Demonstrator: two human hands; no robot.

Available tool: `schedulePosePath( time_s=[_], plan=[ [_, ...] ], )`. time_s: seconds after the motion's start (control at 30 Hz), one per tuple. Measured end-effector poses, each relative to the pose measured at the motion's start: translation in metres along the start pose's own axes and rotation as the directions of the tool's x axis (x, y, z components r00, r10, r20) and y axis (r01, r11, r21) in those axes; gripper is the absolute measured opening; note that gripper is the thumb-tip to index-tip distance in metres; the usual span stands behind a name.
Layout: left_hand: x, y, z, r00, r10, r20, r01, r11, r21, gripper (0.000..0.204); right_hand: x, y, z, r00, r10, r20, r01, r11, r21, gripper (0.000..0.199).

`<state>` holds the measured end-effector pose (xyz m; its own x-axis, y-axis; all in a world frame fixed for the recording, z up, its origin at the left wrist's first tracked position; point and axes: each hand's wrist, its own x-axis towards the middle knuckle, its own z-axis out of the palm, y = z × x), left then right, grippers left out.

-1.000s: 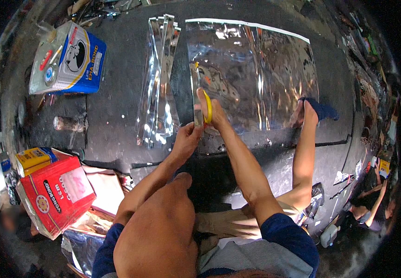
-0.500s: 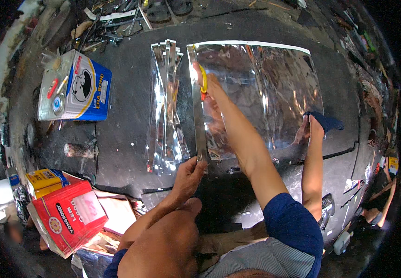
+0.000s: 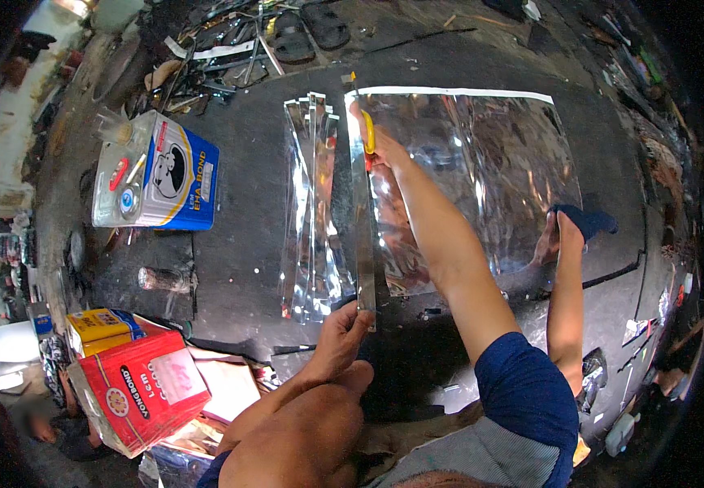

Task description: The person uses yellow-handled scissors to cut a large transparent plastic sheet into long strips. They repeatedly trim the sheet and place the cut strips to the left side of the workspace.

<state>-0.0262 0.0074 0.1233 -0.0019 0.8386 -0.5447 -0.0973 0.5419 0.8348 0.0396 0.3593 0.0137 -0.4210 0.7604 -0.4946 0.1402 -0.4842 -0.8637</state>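
Note:
A thin metal ruler (image 3: 362,236) lies along the left edge of a shiny silver sheet (image 3: 490,171). My left hand (image 3: 342,332) pinches the ruler's near end between thumb and fingers. Toward the far end, my right hand (image 3: 384,150) is closed around a curved yellow-handled tool (image 3: 370,134), set against the ruler. Its blade is hidden, so I cannot tell its exact kind. Several narrow silver strips (image 3: 311,220) lie overlapped left of the ruler. At the sheet's lower right corner, a bare foot (image 3: 549,244) rests beside a dark blue cloth.
A blue and white tin (image 3: 181,179) stands at the left, with small items on top. Red and yellow boxes (image 3: 145,390) sit at the lower left. A short cylindrical piece (image 3: 165,280) lies between them. Sandals (image 3: 311,37) and metal scraps (image 3: 222,65) lie at the far side.
The view has shifted, so everything sits lower and further right. The ruler's far end now sticks out past the sheet's white edge. Both hands keep their grips.

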Motion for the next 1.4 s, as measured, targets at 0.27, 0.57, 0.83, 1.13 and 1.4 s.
schedulePosePath(
  time_s=[0.27,0.57,0.83,1.13,1.4],
  plan=[
    [0.016,-0.055,-0.045,0.972,-0.138,-0.189,0.123,0.989,-0.087,0.022,0.019,-0.005,0.009,0.972,-0.009,-0.235,-0.043,0.976,-0.214,0.095],
    [0.039,-0.034,-0.058,0.703,0.668,-0.244,-0.076,0.411,0.908,0.039,-0.069,0.028,-0.018,0.998,0.043,-0.034,-0.042,0.999,0.032,0.078],
    [0.130,-0.104,0.037,0.942,-0.137,-0.305,0.188,0.971,0.145,0.036,-0.295,0.131,-0.028,0.963,0.265,-0.054,-0.245,0.939,0.240,0.081],
    [0.126,-0.093,0.034,0.965,-0.134,-0.225,0.127,0.991,-0.045,0.004,-0.449,0.174,0.025,0.840,0.472,0.266,-0.528,0.825,0.204,0.083],
    [0.129,-0.097,0.032,0.964,-0.088,-0.252,0.094,0.995,0.013,0.008,-0.417,0.196,0.035,0.823,0.520,0.228,-0.558,0.815,0.156,0.091]
  ],
)
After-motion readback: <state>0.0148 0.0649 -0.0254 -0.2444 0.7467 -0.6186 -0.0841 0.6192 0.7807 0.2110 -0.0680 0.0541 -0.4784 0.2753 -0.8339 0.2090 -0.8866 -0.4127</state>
